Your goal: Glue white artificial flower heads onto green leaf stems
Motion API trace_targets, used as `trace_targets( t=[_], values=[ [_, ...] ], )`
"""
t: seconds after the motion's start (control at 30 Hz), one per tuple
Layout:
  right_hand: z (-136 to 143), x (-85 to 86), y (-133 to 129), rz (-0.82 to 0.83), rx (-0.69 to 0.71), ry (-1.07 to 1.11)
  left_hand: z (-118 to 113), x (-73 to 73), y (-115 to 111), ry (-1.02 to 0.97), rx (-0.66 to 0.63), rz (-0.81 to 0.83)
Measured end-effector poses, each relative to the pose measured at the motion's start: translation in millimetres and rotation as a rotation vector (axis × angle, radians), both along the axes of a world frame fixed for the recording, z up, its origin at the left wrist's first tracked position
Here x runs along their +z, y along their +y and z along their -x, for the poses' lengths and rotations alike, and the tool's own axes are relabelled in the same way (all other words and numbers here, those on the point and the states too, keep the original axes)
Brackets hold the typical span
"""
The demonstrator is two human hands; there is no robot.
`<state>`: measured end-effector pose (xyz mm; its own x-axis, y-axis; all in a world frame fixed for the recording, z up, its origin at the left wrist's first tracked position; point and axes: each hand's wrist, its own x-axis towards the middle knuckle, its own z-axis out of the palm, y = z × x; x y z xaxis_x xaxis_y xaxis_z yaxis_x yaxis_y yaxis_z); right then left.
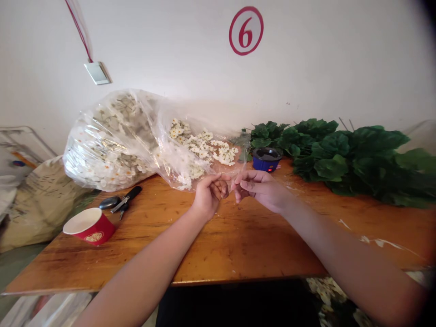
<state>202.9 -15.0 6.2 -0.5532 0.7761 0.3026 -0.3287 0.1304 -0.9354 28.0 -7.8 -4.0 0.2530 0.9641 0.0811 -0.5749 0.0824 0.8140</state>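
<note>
My left hand (208,196) and my right hand (260,190) are raised over the wooden table, their fingertips almost meeting. The left fingers are curled in, with the index finger reaching toward the right hand. On the right, thumb and fingers are pinched together. Whatever lies between the fingertips, if anything, is too small to make out. Just behind them is the mouth of a clear plastic bag (160,150) filled with white artificial flowers. Loose flower sprigs (225,153) lie at its opening. A small blue pot (266,160) with a dark top and a red light stands behind my right hand.
Green artificial leaves (340,154) are heaped along the right back. At left stand a red-and-white paper cup (90,225) and, behind it, keys with a dark fob (121,202). White scraps (379,243) lie on the table (238,254) at right. The wall rises behind.
</note>
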Motion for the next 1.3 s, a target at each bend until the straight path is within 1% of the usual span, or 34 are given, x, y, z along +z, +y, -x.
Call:
trace_targets(
  t=[0.13,0.33,0.57,0.67,0.87,1.03,1.2,1.3],
  values=[
    [-1.9,1.9,-1.1,0.033,0.087,0.047,-0.1,2.4,-1.6,0.015,0.024,-0.006],
    [-1.3,3.8,-0.5,0.099,0.097,0.063,0.4,2.3,-1.1,0.024,0.038,-0.005],
    [1.5,-0.1,0.5,0.069,0.116,0.042,-0.4,1.5,-2.0,0.005,0.022,-0.036],
    [0.0,-1.0,1.4,0.086,0.106,0.070,-0.5,1.3,-2.1,0.000,0.003,-0.035],
    [-3.5,2.4,0.7,0.120,0.023,0.085,-2.1,0.7,-3.1,0.034,-0.009,-0.055],
    [-1.8,4.7,-0.3,0.110,0.035,0.102,-2.9,-0.6,-2.9,0.042,-0.026,-0.069],
    [0.5,5.2,-0.5,0.065,-0.015,0.036,-2.5,-1.8,-2.5,0.048,-0.054,-0.077],
    [1.7,5.6,-0.5,0.082,0.009,0.081,-2.9,-1.7,-2.9,0.059,-0.061,-0.084]
  ],
)
